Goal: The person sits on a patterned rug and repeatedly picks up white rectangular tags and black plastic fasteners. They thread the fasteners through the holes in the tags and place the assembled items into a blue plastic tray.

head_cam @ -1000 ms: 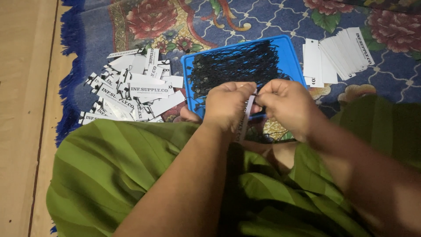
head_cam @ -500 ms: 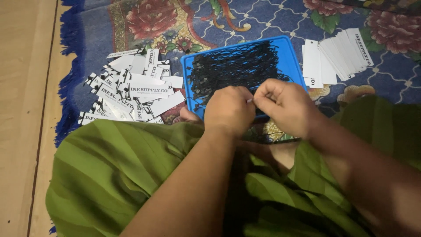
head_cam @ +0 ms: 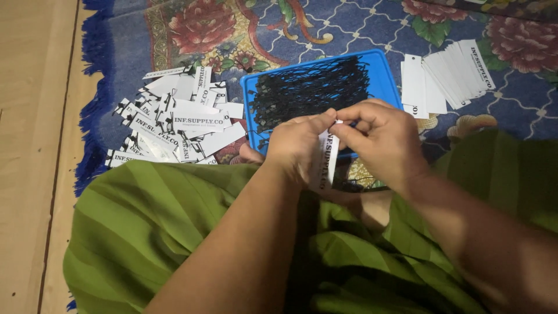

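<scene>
My left hand (head_cam: 299, 145) and my right hand (head_cam: 381, 136) meet over my lap, both pinching the top of a white printed paper tag (head_cam: 326, 160) that hangs down between them. Just beyond the hands lies a blue tray (head_cam: 383, 75) filled with a heap of black strings (head_cam: 311, 90). Whether a string is in my fingers is hidden by the hands.
A pile of finished white tags with black strings (head_cam: 174, 125) lies left of the tray. A fanned stack of plain white tags (head_cam: 447, 72) lies to its right. All rest on a blue floral carpet (head_cam: 360, 29) with a fringe; bare wooden floor (head_cam: 35, 145) is at the left. My green garment (head_cam: 151, 232) covers my knees.
The tag was hidden behind my closed hands half a second ago; now it hangs in view between my fingertips. Both hands have stayed over the tray's near edge.
</scene>
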